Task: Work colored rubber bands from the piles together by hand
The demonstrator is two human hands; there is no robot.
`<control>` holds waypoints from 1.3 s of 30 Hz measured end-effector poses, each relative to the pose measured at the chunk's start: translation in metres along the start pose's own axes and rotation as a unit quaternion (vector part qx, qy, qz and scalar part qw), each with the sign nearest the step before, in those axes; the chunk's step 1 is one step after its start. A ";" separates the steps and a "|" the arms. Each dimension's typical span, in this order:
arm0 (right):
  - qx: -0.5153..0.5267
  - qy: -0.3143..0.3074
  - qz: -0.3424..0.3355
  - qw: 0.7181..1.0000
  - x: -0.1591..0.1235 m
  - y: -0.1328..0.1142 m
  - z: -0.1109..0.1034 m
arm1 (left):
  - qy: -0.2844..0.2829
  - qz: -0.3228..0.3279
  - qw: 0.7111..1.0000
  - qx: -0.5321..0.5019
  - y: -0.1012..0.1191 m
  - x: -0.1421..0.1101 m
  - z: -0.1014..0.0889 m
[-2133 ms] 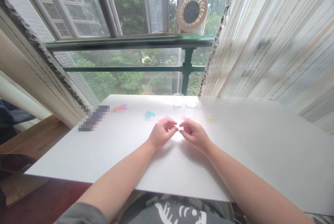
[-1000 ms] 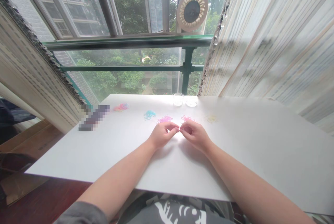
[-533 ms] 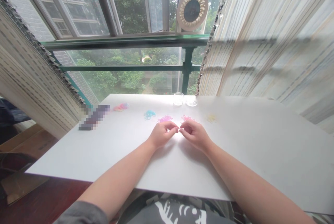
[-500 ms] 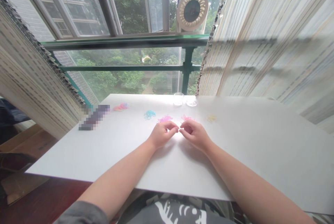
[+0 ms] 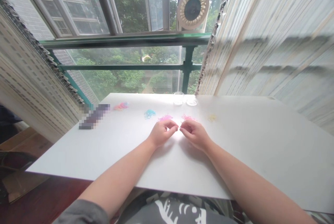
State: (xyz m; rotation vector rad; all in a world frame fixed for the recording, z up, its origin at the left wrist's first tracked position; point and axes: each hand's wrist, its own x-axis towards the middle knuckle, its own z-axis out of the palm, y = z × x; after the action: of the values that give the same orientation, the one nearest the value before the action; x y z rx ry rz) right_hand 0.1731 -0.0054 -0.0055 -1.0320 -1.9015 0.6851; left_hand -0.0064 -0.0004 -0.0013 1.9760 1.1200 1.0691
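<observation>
Thumb and fingers of my left hand [image 5: 164,132] are pinched together near the middle of the white table. Facing it, my right hand [image 5: 195,134] makes the same kind of pinch, its fingertips almost meeting those of the left. Whatever sits between the fingertips is too small to make out. Just beyond my left hand lies a pile of purple-pink loops [image 5: 166,117] that look like small rubber bands. A pile of pink loops [image 5: 187,117] lies just past my right hand, partly hidden by it.
On the white table [image 5: 109,151] lie a blue pile [image 5: 149,114], a yellow pile [image 5: 212,117] and a mixed orange-pink pile [image 5: 121,106]. A clear round container [image 5: 178,98] and a clear lid [image 5: 191,102] stand at the back. A blurred dark object [image 5: 95,116] is at left.
My fingertips were slightly apart, came together, and stay pinched close with only tiny shifts. The curtain at right has swayed. The piles and containers have stayed put.
</observation>
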 end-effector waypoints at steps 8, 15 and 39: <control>-0.005 0.000 -0.007 1.000 0.000 -0.002 0.000 | 0.020 0.006 1.000 0.004 -0.002 0.000 -0.002; -0.020 0.006 0.000 1.000 0.000 -0.002 0.001 | 0.035 0.024 0.998 0.040 -0.002 0.001 -0.006; -0.021 -0.027 0.036 0.999 -0.002 -0.002 0.001 | 0.051 -0.052 0.970 0.231 -0.047 0.018 -0.043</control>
State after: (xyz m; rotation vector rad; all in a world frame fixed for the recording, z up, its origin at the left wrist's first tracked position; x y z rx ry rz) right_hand 0.1718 -0.0085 -0.0056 -1.1229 -1.9397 0.7229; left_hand -0.0558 0.0420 -0.0123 2.1969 1.6283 0.9207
